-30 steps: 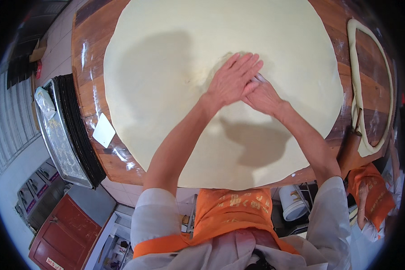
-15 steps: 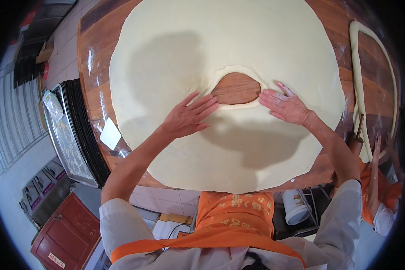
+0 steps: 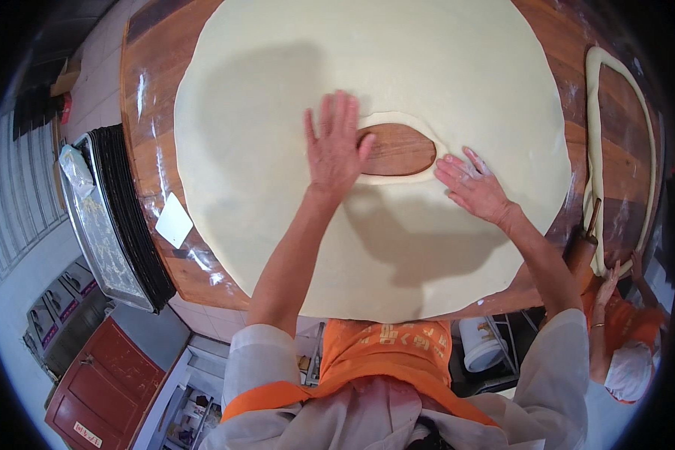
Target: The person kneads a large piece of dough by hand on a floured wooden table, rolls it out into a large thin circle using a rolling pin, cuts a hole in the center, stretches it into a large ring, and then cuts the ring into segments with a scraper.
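Bright light, broad soft-edged grey shadows across the pale dough (image 3: 405,82), fisheye bending toward black corners.

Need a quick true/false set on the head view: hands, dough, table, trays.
1. The left hand is open. True.
2. The right hand is clenched in a fist. False: it is open, at the right end of the hole.
3. Wood shows through the hole in the dough sheet. True.
4. The white card lies on the dough sheet. False: it lies on the table, beside the dough sheet's left edge.
5. The tray stack is left of the table. True.
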`<state>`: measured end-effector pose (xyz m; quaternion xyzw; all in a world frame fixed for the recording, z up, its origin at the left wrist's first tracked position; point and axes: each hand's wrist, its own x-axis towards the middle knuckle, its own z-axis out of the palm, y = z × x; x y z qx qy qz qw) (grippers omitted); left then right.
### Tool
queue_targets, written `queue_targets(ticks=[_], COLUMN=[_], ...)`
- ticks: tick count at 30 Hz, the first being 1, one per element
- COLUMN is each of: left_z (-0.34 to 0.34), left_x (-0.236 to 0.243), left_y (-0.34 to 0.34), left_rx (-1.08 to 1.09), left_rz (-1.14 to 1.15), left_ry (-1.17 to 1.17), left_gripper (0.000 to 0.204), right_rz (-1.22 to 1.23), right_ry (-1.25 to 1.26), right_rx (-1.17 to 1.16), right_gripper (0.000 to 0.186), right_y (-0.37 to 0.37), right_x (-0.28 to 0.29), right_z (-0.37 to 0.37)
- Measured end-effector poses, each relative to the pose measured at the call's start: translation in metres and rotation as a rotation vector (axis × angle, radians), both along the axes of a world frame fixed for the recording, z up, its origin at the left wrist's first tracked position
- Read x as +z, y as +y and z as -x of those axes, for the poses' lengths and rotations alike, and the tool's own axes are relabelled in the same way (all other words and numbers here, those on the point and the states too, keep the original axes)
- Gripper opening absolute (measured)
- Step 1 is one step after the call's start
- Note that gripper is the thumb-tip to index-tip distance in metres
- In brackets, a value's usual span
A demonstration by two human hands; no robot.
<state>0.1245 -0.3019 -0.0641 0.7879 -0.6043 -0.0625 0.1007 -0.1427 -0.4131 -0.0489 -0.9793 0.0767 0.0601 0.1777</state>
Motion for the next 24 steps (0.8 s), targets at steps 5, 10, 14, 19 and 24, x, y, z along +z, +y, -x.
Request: queue_targets(ticks=[5,10,14,19,24], left_z=[-0.024,-0.016,-0.001,0.051,0.051], left_x=[-0.003,-0.013,-0.006,0.01,-0.004], left_y=[0.008,0.003,-0.007,-0.017,-0.035], left_rx=[0.26,0.433,0.439,0.29,0.258], left_rz=[-0.039,-0.036,-0.028,0.017,0.105], left_ry=[0.042,0.069,0.047,0.611,0.274], left_gripper=[0.064,0.061,0.055,0.052,0.062], right_rz=[-0.06,-0.372,-0.073,0.186,0.357], right_ry=[-0.081,-0.31,-0.237,-0.118,-0.238], right_rx=[-0.312,-0.683,-0.791,-0.723,-0.736], right_gripper=[0.05,0.052,0.057,0.051,0.041], right_y=[0.037,0.075,0.053,0.009,-0.042], right_x=[0.018,0.027,-0.018,-0.028,-0.031], right_z=[-0.031,-0.13,-0.16,-0.163,-0.181])
